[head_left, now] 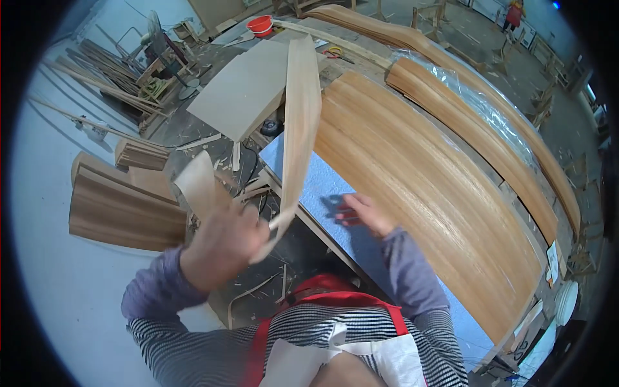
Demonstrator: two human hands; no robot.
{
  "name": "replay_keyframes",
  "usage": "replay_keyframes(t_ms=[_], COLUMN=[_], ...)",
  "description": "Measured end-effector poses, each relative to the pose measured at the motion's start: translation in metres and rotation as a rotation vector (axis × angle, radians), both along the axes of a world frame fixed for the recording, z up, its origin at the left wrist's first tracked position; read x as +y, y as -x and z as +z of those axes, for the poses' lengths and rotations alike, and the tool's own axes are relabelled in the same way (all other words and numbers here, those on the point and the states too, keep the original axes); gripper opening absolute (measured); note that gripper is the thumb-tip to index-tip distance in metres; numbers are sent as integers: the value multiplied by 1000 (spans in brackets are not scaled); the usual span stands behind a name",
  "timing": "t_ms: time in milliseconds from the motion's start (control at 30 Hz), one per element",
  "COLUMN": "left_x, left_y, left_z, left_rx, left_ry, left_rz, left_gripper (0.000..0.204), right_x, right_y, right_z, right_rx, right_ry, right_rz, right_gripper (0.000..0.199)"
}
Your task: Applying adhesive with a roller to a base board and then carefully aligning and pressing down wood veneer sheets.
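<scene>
In the head view, the left hand [225, 244], blurred, is clenched on the near end of a long pale veneer strip [301, 122], which stretches past the left corner of a blue panel [316, 187] toward the workbench's [371, 72] far side. The right hand [364, 214] hovers over the panel's bare near edge, fingers loosely parted, grasping nothing visible. Broad brown wood sheets [425, 193] cover the panel's far edge.

Log left hand [225, 242] as blurred; cannot tell its exact hold on pale wooden strip [300, 116]. See blue sheet [313, 187] partly hidden beneath brown wood panel [425, 187]. Find distant person [514, 15] too small to detail.
</scene>
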State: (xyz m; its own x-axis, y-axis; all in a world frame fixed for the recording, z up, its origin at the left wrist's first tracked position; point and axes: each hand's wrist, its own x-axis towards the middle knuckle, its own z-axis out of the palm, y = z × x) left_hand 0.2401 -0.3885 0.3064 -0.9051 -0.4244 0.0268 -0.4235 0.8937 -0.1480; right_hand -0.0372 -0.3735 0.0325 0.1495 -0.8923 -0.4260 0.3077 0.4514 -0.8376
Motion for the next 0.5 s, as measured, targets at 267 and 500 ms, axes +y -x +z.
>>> replay_keyframes(t_ms=[267, 500], left_x=[41, 14], left_y=[-84, -167], left_z=[56, 60], left_rx=[151, 319], left_ry=[219, 567], left_rz=[580, 693], left_gripper=[16, 15], right_x=[-57, -111], right_y=[-60, -46], right_z=[-60, -52], right_rx=[1189, 1560], right_ry=[796, 712], right_rz=[-147, 26], right_gripper=[35, 41])
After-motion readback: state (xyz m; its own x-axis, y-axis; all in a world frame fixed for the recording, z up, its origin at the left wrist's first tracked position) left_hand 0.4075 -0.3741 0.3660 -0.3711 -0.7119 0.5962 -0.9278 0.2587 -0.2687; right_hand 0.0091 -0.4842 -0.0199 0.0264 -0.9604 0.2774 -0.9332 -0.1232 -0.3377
